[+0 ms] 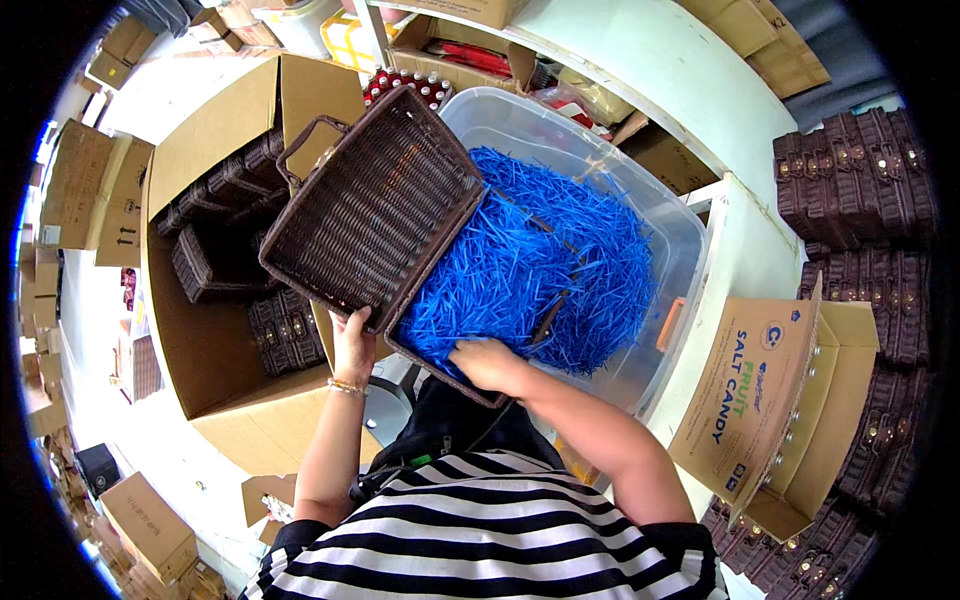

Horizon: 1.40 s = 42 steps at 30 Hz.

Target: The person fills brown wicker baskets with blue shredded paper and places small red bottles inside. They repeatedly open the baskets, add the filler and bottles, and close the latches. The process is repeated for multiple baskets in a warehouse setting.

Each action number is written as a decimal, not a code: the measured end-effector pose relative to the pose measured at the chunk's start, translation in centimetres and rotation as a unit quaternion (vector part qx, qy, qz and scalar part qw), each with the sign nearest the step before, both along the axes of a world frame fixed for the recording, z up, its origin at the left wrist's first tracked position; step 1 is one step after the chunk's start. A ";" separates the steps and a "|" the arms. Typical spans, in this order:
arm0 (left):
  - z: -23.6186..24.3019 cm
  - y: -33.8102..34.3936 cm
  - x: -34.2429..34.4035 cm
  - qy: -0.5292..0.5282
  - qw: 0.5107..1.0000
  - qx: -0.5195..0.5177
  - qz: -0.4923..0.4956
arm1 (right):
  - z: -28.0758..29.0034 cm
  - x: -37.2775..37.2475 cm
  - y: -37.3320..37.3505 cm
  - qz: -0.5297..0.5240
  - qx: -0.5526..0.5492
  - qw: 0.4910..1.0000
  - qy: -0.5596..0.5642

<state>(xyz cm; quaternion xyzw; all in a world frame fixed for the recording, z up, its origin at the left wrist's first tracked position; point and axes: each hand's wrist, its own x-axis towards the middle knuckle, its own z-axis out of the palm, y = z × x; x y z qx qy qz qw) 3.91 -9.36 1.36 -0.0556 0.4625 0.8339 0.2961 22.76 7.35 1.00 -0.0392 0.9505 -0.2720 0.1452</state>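
Observation:
A dark brown wicker basket [375,205] with a hinged lid lies spread open in front of me, tilted. One half shows its bare woven inside and has a handle on its far left side. The other half is full of blue shredded paper [470,285]. My left hand [353,345] grips the near rim of the bare half. My right hand [487,365] presses into the shreds near the close edge, fingers together and fingertips partly hidden. Behind the filled half, a clear plastic tub [680,290] holds more blue shreds.
On the left, an open cardboard box [230,405] contains several wicker baskets. Bottles [425,88] with red contents stand behind the tub. An open printed carton [745,400] sits at the right, near stacked wicker baskets [850,180]. A white shelf [640,50] runs along the far side.

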 end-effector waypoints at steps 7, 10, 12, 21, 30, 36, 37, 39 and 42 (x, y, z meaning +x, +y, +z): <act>0.0 -0.5 0.0 0.006 1.000 0.001 0.001 | 6.2 -0.6 3.6 0.017 -0.160 0.978 -0.135; -0.1 -0.7 0.0 0.013 1.000 -0.005 0.008 | 9.6 -1.1 6.6 -0.051 -0.164 0.984 -0.051; -0.3 -0.9 -0.1 0.002 1.000 -0.015 0.006 | 10.0 -2.3 7.0 -0.085 -0.095 0.991 0.031; -0.6 -0.6 -0.7 0.019 1.000 -0.014 -0.005 | 3.7 -3.6 4.6 -0.027 0.065 0.997 -0.026; -1.9 -1.0 -1.2 -0.004 1.000 0.011 -0.013 | 11.2 4.7 9.4 -0.084 -0.040 0.996 0.014; -1.2 -0.7 -1.5 0.015 0.999 -0.020 -0.034 | 6.7 2.1 10.7 -0.040 -0.097 0.990 -0.094; -1.4 -0.9 -1.6 0.020 0.999 -0.021 -0.036 | 6.0 1.2 11.1 -0.039 -0.127 0.986 -0.105; -1.3 -0.6 -1.7 0.023 0.999 -0.012 -0.042 | 4.2 0.3 11.4 -0.067 -0.091 0.991 -0.066; -0.8 -0.3 -1.9 0.018 0.999 -0.008 -0.043 | 2.8 -0.4 9.7 -0.066 0.030 0.995 -0.072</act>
